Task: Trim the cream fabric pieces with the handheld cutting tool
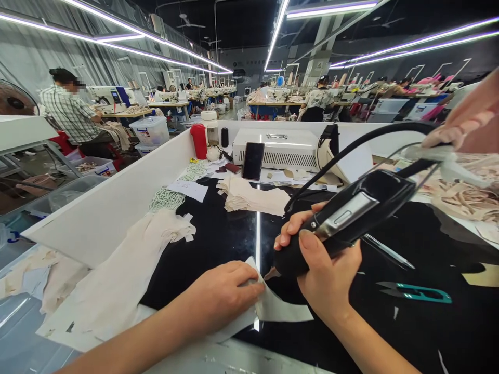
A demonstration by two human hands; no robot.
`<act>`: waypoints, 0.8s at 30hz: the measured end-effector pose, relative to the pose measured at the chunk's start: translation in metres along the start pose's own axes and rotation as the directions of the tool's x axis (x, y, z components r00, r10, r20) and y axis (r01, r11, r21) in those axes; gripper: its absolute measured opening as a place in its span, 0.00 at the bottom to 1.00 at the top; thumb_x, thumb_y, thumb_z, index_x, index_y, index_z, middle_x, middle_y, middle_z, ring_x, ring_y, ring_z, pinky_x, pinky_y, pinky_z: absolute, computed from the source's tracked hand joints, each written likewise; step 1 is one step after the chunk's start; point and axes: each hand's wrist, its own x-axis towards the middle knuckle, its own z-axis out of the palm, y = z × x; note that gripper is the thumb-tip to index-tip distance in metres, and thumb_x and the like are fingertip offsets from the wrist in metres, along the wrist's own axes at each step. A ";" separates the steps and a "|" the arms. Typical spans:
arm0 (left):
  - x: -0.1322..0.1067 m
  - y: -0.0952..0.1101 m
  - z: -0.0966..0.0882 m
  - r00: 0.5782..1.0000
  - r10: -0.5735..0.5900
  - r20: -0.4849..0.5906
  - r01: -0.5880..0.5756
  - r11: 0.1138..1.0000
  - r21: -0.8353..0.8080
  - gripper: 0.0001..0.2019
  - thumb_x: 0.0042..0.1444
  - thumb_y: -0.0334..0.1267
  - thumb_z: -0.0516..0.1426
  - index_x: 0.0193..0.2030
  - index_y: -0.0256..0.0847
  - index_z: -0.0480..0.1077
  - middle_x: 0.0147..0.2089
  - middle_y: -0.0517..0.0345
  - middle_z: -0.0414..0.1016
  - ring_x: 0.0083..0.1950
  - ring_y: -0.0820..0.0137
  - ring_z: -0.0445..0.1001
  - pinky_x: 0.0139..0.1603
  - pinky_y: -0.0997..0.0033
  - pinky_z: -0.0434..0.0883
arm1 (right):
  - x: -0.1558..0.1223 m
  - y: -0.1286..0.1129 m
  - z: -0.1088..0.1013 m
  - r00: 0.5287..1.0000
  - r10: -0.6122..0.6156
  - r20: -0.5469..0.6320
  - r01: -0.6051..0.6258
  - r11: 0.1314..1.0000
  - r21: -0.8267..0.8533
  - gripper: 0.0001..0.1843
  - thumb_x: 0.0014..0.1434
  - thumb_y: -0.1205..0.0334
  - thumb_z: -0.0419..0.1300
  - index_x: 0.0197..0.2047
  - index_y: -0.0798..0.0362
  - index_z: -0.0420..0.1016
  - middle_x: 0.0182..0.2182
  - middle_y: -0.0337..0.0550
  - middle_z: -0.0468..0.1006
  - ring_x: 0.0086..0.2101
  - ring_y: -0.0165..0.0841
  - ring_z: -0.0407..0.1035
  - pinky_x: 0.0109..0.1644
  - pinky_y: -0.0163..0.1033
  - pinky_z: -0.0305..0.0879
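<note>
My left hand [230,291] presses its closed fingers on a pale, curved fabric piece [283,307] lying on the glossy black work surface [218,244]. My right hand [325,265] is wrapped round a black corded hand tool [362,208] with a silver side panel; its exact kind I cannot tell. The tool tilts down to the left, its small metal tip [272,273] beside the fabric edge, close to my left fingertips. Right of my right hand lie a pen [390,252] and teal thread snips [415,292].
Fabric pieces are heaped at left [120,275], with another stack [257,195] behind. A phone [253,161] leans on a white vented box [276,148]. The tool's cable [362,137] arches right. A blurred hand-like shape [463,124] is at upper right. White panels border the table; people sew beyond.
</note>
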 end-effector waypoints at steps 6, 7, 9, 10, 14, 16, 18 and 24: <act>-0.003 0.001 -0.001 1.000 0.004 0.026 -0.005 0.999 0.037 0.10 0.72 0.26 0.54 0.54 0.37 0.74 0.51 0.48 0.77 0.47 0.62 0.77 0.49 0.64 0.79 | -0.003 0.002 0.002 1.000 -0.006 -0.010 0.006 1.000 -0.013 0.15 0.63 0.61 0.71 0.45 0.44 0.67 0.33 0.31 0.77 0.26 0.30 0.73 0.30 0.39 0.74; -0.004 0.001 0.000 0.999 0.008 0.034 -0.009 0.999 0.045 0.11 0.71 0.25 0.54 0.55 0.37 0.74 0.52 0.48 0.76 0.48 0.62 0.76 0.50 0.63 0.80 | -0.003 0.001 0.002 1.000 -0.001 -0.015 0.001 1.000 -0.015 0.15 0.63 0.62 0.70 0.45 0.44 0.67 0.33 0.31 0.78 0.26 0.30 0.73 0.30 0.39 0.75; -0.006 0.000 0.001 0.999 0.022 0.041 -0.025 0.998 0.059 0.12 0.71 0.25 0.53 0.56 0.37 0.73 0.53 0.47 0.76 0.49 0.61 0.77 0.53 0.61 0.80 | -0.003 0.000 0.002 1.000 0.011 -0.020 -0.012 1.000 -0.017 0.15 0.63 0.62 0.71 0.45 0.44 0.67 0.32 0.31 0.78 0.26 0.30 0.73 0.30 0.39 0.75; -0.007 -0.001 0.001 0.999 0.034 0.039 -0.037 0.997 0.065 0.13 0.72 0.25 0.53 0.56 0.37 0.73 0.54 0.47 0.76 0.50 0.61 0.77 0.55 0.59 0.79 | -0.002 -0.001 0.002 1.000 0.014 -0.021 -0.014 1.000 -0.017 0.15 0.63 0.62 0.71 0.45 0.44 0.67 0.32 0.31 0.78 0.26 0.30 0.73 0.30 0.38 0.75; -0.009 -0.004 0.001 0.997 0.074 0.019 -0.076 0.993 0.089 0.13 0.74 0.26 0.51 0.57 0.37 0.73 0.55 0.45 0.75 0.53 0.60 0.77 0.60 0.55 0.78 | -0.004 -0.004 -0.001 1.000 -0.008 -0.025 0.007 1.000 -0.020 0.16 0.62 0.60 0.72 0.45 0.44 0.68 0.32 0.31 0.78 0.26 0.30 0.73 0.30 0.38 0.74; -0.010 -0.004 0.001 0.996 0.084 0.012 -0.085 0.991 0.099 0.13 0.74 0.27 0.51 0.58 0.37 0.73 0.55 0.45 0.75 0.53 0.60 0.78 0.60 0.56 0.78 | -0.007 -0.005 -0.001 1.000 -0.012 -0.025 0.011 1.000 -0.019 0.16 0.61 0.59 0.72 0.45 0.44 0.69 0.32 0.31 0.77 0.26 0.30 0.73 0.30 0.38 0.74; -0.010 -0.005 0.001 0.996 0.085 0.009 -0.085 0.991 0.106 0.13 0.73 0.26 0.52 0.58 0.38 0.73 0.55 0.45 0.75 0.54 0.61 0.78 0.60 0.56 0.78 | -0.009 -0.004 -0.001 1.000 -0.004 -0.031 0.003 1.000 -0.023 0.16 0.62 0.60 0.71 0.46 0.44 0.68 0.32 0.31 0.77 0.26 0.30 0.73 0.30 0.38 0.74; -0.012 -0.006 -0.002 0.997 0.039 0.071 -0.046 0.995 0.093 0.14 0.72 0.26 0.54 0.59 0.40 0.73 0.57 0.46 0.76 0.55 0.61 0.78 0.60 0.58 0.79 | -0.008 -0.008 0.000 0.999 0.023 -0.039 -0.025 0.999 -0.042 0.17 0.62 0.59 0.72 0.47 0.44 0.67 0.32 0.31 0.77 0.26 0.31 0.73 0.29 0.39 0.74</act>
